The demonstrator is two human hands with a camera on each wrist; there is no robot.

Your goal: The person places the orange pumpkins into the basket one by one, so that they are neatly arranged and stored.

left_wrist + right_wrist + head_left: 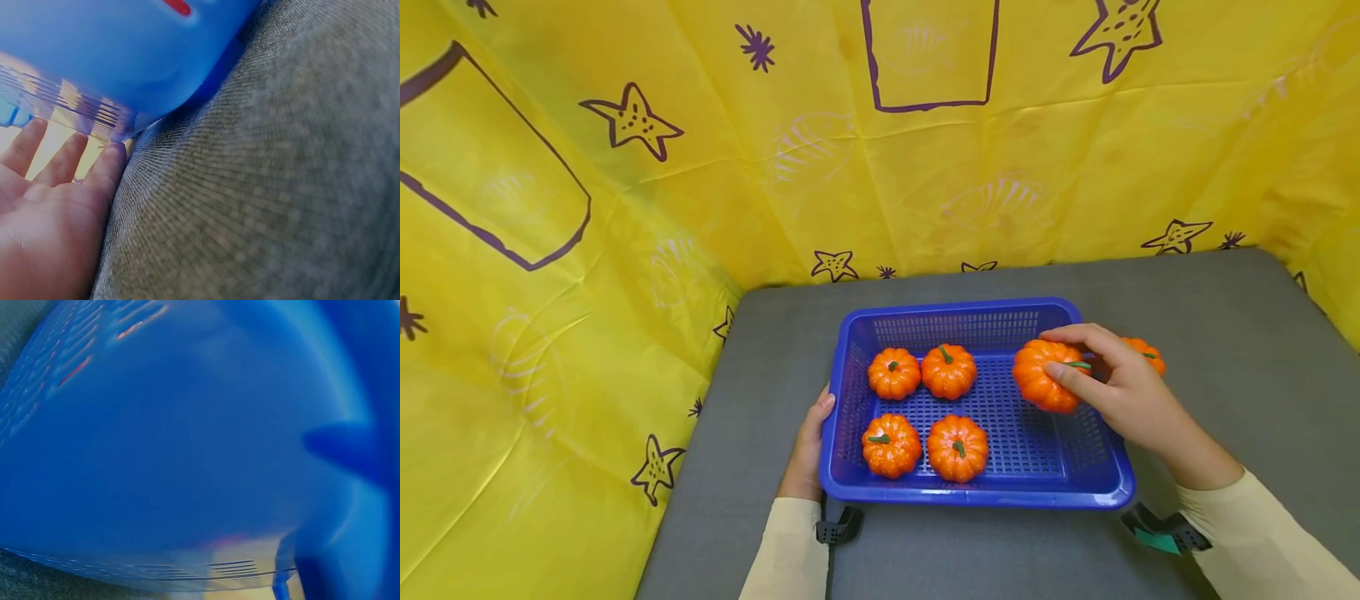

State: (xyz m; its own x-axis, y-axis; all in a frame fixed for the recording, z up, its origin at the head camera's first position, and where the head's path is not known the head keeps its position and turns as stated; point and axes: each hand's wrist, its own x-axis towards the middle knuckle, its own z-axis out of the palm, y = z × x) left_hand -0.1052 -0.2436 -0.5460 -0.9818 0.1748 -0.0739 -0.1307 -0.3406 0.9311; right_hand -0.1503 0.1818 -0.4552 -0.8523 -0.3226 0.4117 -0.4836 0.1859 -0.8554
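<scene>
My right hand (1131, 396) grips a small orange pumpkin (1043, 377) with a green stem, thumb on the near side, over the right part of a blue plastic basket (977, 497). In the basket's left half sit several similar pumpkins, among them a rear-left pumpkin (893, 373) and a front pumpkin (958, 448). At the left side my left hand (805, 446) rests against the basket, thumb near the rim. The left wrist view shows its extended fingers (105, 165) against the slotted wall. Only the basket's outside (187, 444) fills the right wrist view.
Another orange pumpkin (1146, 354) lies right of the basket, partly behind the right hand. The basket stands on a grey cloth-covered table (760, 358). Yellow patterned fabric (895, 192) hangs behind and at the sides. Dark bands (841, 527) circle both wrists.
</scene>
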